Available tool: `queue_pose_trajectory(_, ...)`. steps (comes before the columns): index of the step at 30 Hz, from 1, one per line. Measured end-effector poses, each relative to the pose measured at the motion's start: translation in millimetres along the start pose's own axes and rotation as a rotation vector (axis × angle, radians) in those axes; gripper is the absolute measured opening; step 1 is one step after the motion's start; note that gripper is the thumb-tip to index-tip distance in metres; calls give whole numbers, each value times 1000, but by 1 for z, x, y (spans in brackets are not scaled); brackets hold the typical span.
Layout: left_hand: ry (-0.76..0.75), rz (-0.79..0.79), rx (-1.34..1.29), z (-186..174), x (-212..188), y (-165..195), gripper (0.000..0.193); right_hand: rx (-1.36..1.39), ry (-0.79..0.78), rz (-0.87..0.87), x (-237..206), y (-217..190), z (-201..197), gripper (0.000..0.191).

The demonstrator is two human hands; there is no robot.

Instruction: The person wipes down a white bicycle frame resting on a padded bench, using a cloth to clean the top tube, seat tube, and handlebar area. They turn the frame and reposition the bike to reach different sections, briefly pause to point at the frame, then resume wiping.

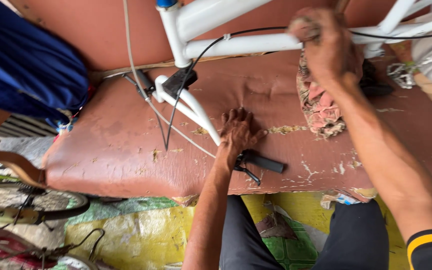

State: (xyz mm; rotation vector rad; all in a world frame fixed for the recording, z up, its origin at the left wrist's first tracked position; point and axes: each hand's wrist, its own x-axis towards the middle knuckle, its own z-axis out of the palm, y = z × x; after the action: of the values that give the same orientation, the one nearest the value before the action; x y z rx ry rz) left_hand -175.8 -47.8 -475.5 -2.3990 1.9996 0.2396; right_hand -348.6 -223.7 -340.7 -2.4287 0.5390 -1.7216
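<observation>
A white bicycle frame [236, 44] is laid upside down across a worn reddish-brown cushioned seat [116, 145], with its tubes running along the top of the view from 12 toward 2 o'clock. A patterned pink rag [320, 107] is clenched in the right hand [326, 42] and pressed against the horizontal white tube at about 1 o'clock, the loose end of the cloth hanging down over the seat. The left hand [238, 131] is closed around the white handlebar [196, 107] near the centre, just above the black grip [265, 162] and brake lever [248, 173] at about 5 o'clock. A black cable [186, 82] and a grey cable [136, 75] are draped from the frame across the cushion.

The visible tubes appear clean and bright, so the wiping is judged to be well under way; how much of the frame beyond the right edge remains to be gone over cannot be told.

Further out, blue cloth [26, 65] is seen at 10 o'clock, other bicycles' wheels [36, 200] at 8 o'clock, and yellow-green floor tiles [141, 235] at 6 o'clock.
</observation>
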Motion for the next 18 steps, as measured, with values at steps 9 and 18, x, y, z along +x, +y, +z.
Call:
queue_pose_trajectory(9, 2, -5, 41, 4, 2, -3, 92, -231, -252, -276, 35, -65, 98, 7)
queue_pose_trajectory(18, 18, 0, 41, 1, -3, -4, 92, -384, -313, -282, 30, -24, 44, 56)
